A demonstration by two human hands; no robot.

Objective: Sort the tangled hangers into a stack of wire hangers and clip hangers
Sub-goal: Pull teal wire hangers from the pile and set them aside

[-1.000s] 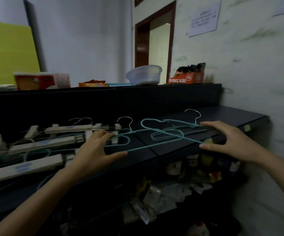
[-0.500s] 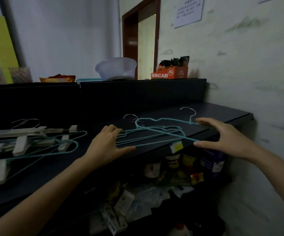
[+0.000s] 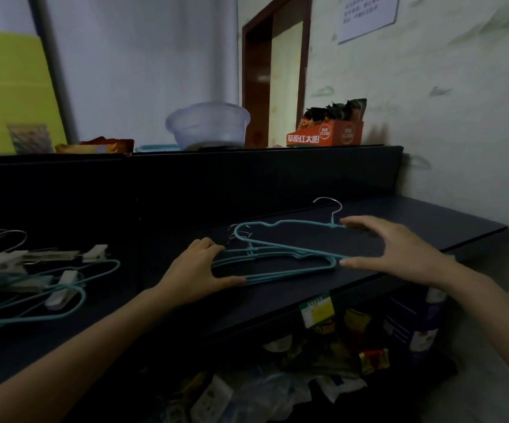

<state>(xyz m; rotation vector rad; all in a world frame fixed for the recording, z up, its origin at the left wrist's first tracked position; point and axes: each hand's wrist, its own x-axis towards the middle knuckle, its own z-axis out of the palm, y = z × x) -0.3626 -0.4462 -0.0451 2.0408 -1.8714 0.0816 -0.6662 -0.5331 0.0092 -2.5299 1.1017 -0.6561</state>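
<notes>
A small stack of teal wire hangers (image 3: 280,254) with silver hooks lies flat on the right part of the dark shelf (image 3: 424,221). My left hand (image 3: 195,270) grips the stack's left end, fingers over the wires and thumb along the bottom bar. My right hand (image 3: 396,251) spans its right end, with the index finger at the top hanger's neck and the thumb at the corner. At the far left lies a tangled pile of pale clip hangers (image 3: 33,261), with more teal wire hangers (image 3: 73,297) caught among them.
A raised dark back panel runs behind the shelf. On top of it stand a clear plastic bowl (image 3: 207,126) and an orange snack box (image 3: 323,137). The wall closes the right side. Packaged goods (image 3: 338,340) crowd the shelf below.
Both hands have slid the teal wire hangers rightward along the shelf, away from the clip hanger pile. The hangers are now drawn closer together, and my view has turned right.
</notes>
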